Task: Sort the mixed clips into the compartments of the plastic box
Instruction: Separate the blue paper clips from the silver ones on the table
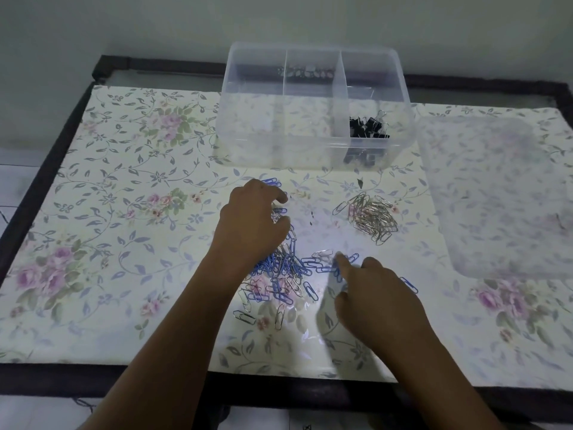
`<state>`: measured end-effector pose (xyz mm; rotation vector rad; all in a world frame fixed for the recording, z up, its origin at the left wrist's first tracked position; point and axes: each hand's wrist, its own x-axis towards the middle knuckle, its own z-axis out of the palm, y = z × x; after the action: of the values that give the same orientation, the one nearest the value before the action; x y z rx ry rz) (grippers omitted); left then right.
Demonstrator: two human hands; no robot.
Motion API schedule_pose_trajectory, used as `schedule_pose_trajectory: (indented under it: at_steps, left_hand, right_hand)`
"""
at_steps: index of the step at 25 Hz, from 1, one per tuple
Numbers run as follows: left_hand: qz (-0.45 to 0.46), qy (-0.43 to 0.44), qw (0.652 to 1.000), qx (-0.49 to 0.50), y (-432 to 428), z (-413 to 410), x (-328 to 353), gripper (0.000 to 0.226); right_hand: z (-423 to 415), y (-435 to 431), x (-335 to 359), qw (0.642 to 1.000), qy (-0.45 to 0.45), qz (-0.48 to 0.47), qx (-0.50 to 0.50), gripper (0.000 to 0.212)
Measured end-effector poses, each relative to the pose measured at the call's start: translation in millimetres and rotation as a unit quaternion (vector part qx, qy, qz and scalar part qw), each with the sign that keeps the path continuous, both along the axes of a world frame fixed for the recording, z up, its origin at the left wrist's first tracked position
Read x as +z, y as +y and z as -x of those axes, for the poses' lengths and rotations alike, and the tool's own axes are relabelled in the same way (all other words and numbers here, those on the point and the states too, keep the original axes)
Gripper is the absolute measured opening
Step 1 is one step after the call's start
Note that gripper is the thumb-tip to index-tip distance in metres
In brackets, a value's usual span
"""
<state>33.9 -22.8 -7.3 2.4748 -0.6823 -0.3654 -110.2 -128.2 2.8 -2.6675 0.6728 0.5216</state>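
Note:
A clear plastic box (313,147) with three compartments stands at the back of the table. Black binder clips (369,128) lie in its right compartment. A mixed heap of blue and silver paper clips (282,271) is spread in front of me. A separate pile of silver paper clips (370,217) lies to the right of it. My left hand (252,221) hovers over the top of the mixed heap with fingers curled, touching clips there. My right hand (375,296) presses its extended index finger on a blue clip at the heap's right edge.
The box's frosted lid (496,197) lies flat at the right of the table. A floral cloth (124,212) covers the dark-framed table. One blue clip (409,285) lies alone right of my right hand. A wall rises behind the box.

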Motion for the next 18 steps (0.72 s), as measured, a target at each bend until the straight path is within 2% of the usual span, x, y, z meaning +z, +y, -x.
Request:
schedule_pose_trajectory:
  at_steps: [3, 5, 8, 10, 14, 18]
  left_hand:
    - [0.007, -0.002, 1.0, 0.001, -1, 0, -1, 0.029]
    - [0.005, -0.007, 1.0, -0.001, -1, 0, -3, 0.029]
    - [0.0, -0.008, 1.0, -0.01, 0, -1, -7, 0.028]
    - [-0.002, -0.007, 1.0, -0.017, 0, -1, -8, 0.027]
    - [-0.014, -0.014, 1.0, -0.016, 0, -1, -7, 0.027]
    - [-0.021, -0.002, 1.0, -0.018, 0, -2, -5, 0.044]
  right_hand:
    - [7, 2, 13, 0.999, 0.033, 0.033, 0.004, 0.034]
    - [7, -4, 19, 0.998, 0.0, 0.055, 0.009, 0.03]
    - [2, 3, 14, 0.997, -0.056, 0.016, 0.049, 0.051]
    - [-2, 12, 3, 0.996, -0.054, -0.003, 0.065, 0.062]
    - [-9, 8, -11, 0.996, -0.037, 0.013, 0.078, 0.066]
    - [-1, -3, -5, 0.997, -0.036, 0.012, 0.069, 0.068]
